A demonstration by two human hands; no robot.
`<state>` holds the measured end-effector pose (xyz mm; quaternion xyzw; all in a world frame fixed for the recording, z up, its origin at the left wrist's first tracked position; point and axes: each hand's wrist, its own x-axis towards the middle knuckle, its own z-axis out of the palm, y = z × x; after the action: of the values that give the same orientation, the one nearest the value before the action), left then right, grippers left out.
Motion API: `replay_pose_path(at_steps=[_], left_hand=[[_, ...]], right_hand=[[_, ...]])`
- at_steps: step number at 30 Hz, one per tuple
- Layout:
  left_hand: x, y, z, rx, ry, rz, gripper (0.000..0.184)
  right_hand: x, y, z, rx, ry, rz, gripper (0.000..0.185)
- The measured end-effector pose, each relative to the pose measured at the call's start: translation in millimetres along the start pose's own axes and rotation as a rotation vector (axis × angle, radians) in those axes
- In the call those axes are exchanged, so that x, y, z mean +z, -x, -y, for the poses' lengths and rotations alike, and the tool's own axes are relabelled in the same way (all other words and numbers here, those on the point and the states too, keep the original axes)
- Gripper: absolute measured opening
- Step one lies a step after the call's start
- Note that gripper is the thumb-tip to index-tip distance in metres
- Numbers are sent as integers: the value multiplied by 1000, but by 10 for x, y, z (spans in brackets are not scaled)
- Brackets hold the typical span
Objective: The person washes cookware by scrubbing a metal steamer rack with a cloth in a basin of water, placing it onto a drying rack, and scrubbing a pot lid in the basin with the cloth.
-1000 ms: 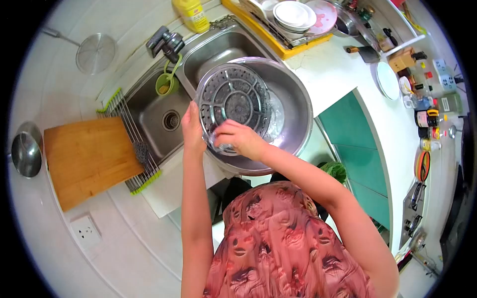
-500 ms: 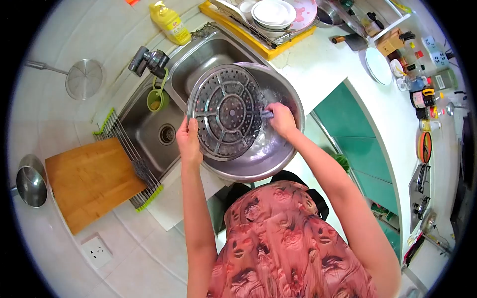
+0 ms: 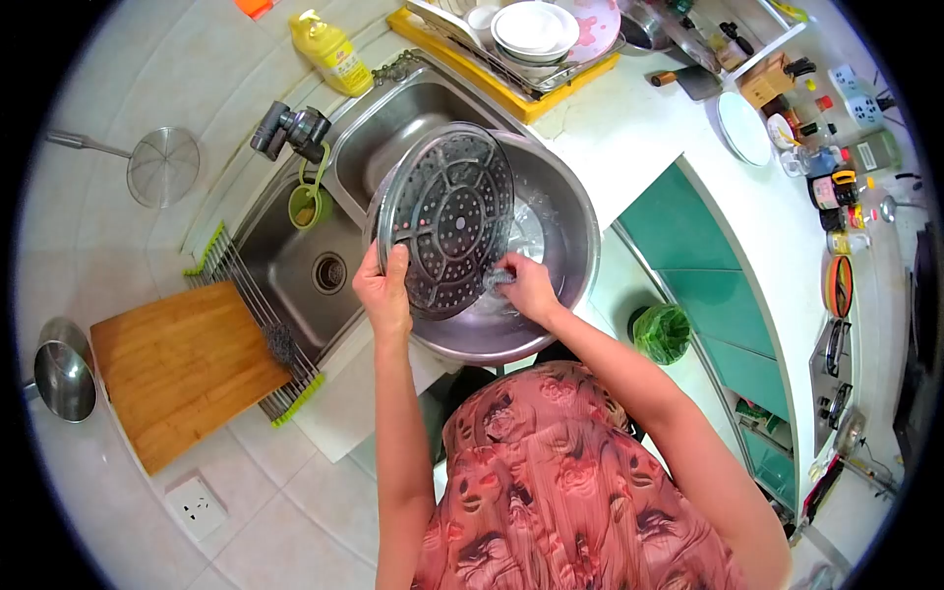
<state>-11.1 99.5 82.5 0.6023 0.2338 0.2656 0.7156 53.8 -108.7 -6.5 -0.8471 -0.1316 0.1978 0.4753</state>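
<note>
Your left hand (image 3: pixel 385 295) closes on the left rim of the perforated metal tray (image 3: pixel 459 223), thumb on the upper face, so that the disc extends from this grip away from you and to the right. Foreshortened by its tilt, the disc shows its longer axis running away from your body. The tray is over the left part of the wide metal basin (image 3: pixel 575 226). Your right hand (image 3: pixel 529 293), at the tray's near right edge, pinches a grey scrubber (image 3: pixel 497 278) in a narrow grip; whether the scrubber touches the rim cannot be told. The tray is round, dark grey and shiny, with small holes, curved ribs and a pale central spot.
</note>
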Motion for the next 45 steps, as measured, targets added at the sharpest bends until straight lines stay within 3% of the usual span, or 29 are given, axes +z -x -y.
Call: replay_pose_path(at_steps=[3,7,8,11,13,17,20,23,27,28,31,32,35,38,41,45], left_hand=[[-6,-30,-266,97,-192,186,33],[-26,-77,-795,43,-444,474,35],[-47,-120,-745,249,-413,518,32],[-159,-137,-668,328,-339,569,30],[-163,-93,-603,266,-256,526,31],[-207,-103,-493,278,-132,531,32],[-144,-83,-529,300,-208,469,33],[-100,-174,-330,429,-209,188,43],[307,-63,-584,406,-629,-263,67],[305,-4,-612,327,-626,-330,48],[348,53,-513,137,-106,-487,38],[343,93,-508,68,106,-479,47],[505,160,-500,-23,179,-607,52],[453,218,-563,-155,392,-498,54],[458,245,-711,-204,417,-449,53],[268,254,-674,-298,609,-337,52]], right_hand=[[-364,26,212,-68,46,29,33],[-981,-93,229,-34,38,22,34],[-1120,-73,302,-36,103,30,33],[-1420,-63,525,-51,244,47,29],[-1509,-104,521,-66,262,35,28],[-1581,-194,638,-240,399,-45,38],[-1627,-174,731,-287,435,70,47],[-1667,-121,716,-306,441,152,51],[-1625,-7,629,-441,462,113,46],[-1643,6,602,-503,516,126,44],[-1601,46,529,-633,531,171,41],[-1596,35,494,-676,576,205,37],[-1560,13,450,-726,577,278,34],[-1500,25,417,-845,670,431,32],[-1411,-41,374,-855,629,678,32],[-1158,-450,279,-648,535,374,31]])
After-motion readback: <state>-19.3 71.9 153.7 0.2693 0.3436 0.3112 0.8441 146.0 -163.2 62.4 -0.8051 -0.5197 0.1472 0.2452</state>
